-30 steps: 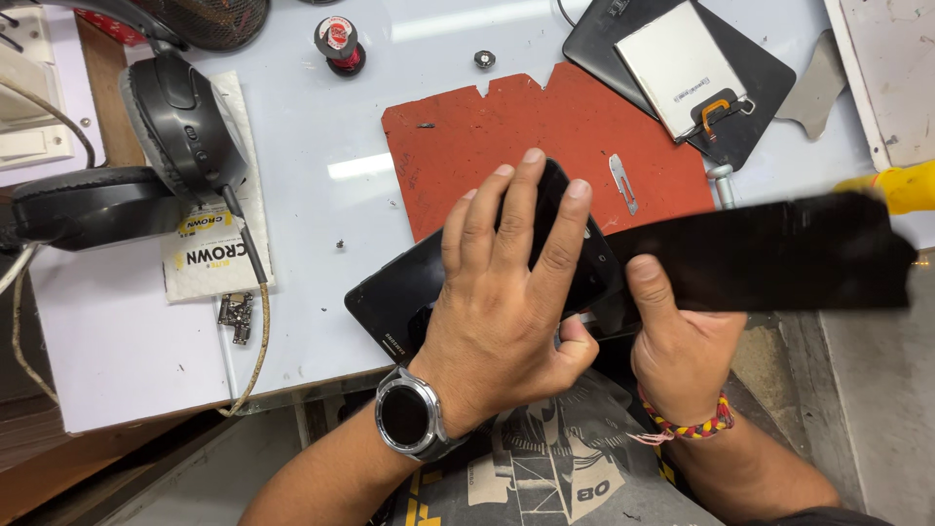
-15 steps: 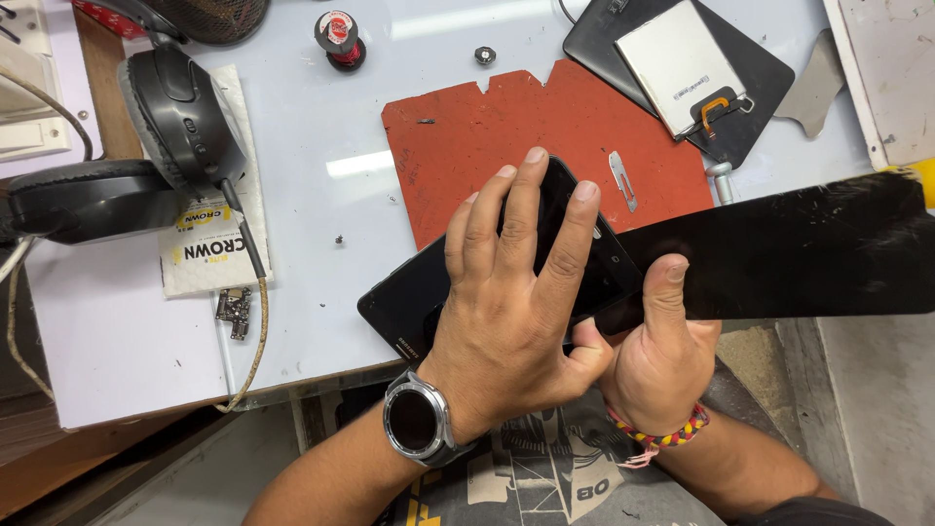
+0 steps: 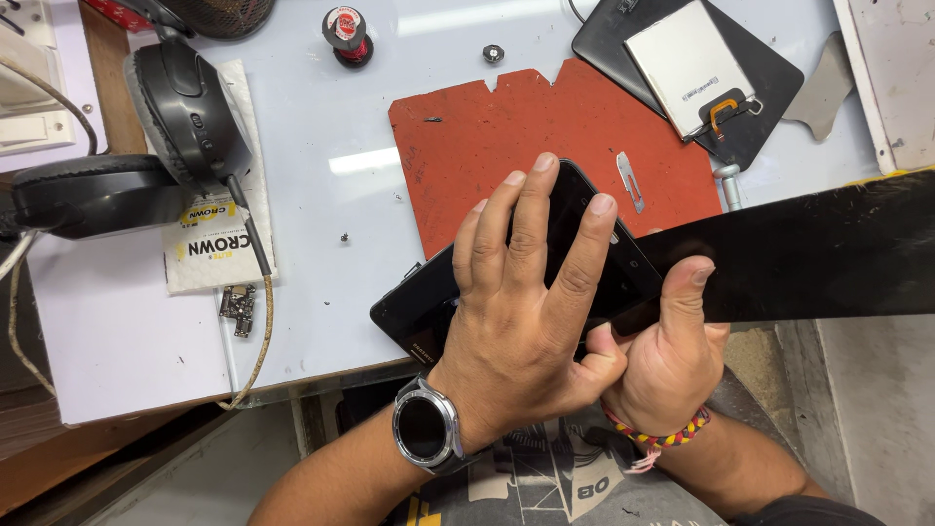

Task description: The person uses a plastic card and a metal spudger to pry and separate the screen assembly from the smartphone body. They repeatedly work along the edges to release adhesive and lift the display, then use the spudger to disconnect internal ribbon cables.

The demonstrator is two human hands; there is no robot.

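The left hand presses flat on a black slab-shaped phone lying diagonally across the white worktop edge, top end up-right. The right hand pinches a long black strip.

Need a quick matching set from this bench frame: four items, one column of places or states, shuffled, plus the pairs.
1. left hand
2. right hand
3. metal tweezers
4. thread spool

A. lying on the red mat
B. pressed flat on the black phone
C. thumb on the long black strip
D. standing near the table's far edge

Pairs: 1-B, 2-C, 3-A, 4-D
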